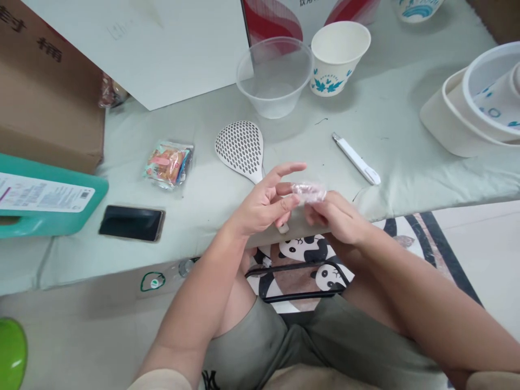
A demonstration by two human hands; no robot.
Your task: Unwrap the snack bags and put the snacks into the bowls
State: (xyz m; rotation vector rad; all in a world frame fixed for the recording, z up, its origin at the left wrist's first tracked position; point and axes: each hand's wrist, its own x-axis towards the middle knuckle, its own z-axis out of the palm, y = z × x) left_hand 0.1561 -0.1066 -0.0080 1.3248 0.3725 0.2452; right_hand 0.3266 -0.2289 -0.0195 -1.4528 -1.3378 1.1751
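Observation:
A small piece of crumpled clear plastic is stretched between my two hands above the table's front edge. My left hand pinches its left end with thumb and a finger, the index finger held out above. Closed on the right end is my right hand, its fingertips partly hidden. Below and behind my left hand lies a grey perforated skimmer, whose handle passes under the hand. A white utility knife rests on the cloth beyond my right hand.
A clear plastic bowl and a paper cup stand at the back. White containers are at right. On the left are a snack packet, a phone, a teal jug and a cardboard box.

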